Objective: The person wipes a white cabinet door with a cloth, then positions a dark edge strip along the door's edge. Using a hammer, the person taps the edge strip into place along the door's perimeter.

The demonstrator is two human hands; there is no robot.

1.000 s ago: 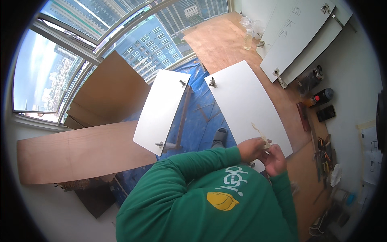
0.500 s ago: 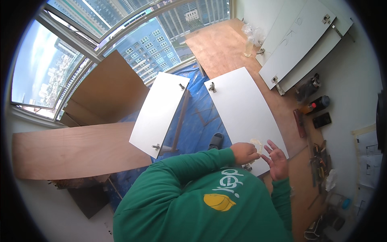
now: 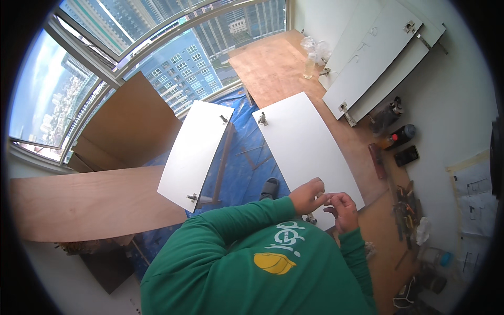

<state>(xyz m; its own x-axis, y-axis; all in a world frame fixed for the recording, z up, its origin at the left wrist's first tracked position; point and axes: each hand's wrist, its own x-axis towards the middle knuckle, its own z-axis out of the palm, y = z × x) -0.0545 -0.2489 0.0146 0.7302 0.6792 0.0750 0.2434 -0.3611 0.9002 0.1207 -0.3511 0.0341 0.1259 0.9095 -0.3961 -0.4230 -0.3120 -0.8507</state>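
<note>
Green shirt (image 3: 210,262): nearest; white lettering and a yellow helmet shape (image 3: 274,264) show on the chest.
Left hand (image 3: 307,198): palm turned down, fingers bent, the tips meeting those of the other hand.
Right hand (image 3: 342,211): fingers curled inward, thumb and forefinger close together; whether anything thin is pinched between the hands, I cannot tell.
White panel (image 3: 310,152): directly below the hands, long, smooth and plain white, its edges bowed by the lens, its right side overlapping the brown wooden bench (image 3: 283,58) in view.
Near hinge (image 3: 311,219): metal, on the panel's near end, partly hidden by the left hand and sleeve.
Far hinge (image 3: 262,119): metal, standing up at the panel's far left corner.
Second panel (image 3: 194,157): also white, to the left, well apart, with metal fittings at two corners.
Tools (image 3: 407,212): a dark cluster on the right, near a black phone (image 3: 407,156).
Paper sheets (image 3: 475,194): taped to the right wall, bearing line drawings; any lettering is too small to read.
Leaning boards (image 3: 373,58): white, beyond, the front one marked with large handwritten letters.
Window (image 3: 184,68): farthest, with a blue building outside.
</note>
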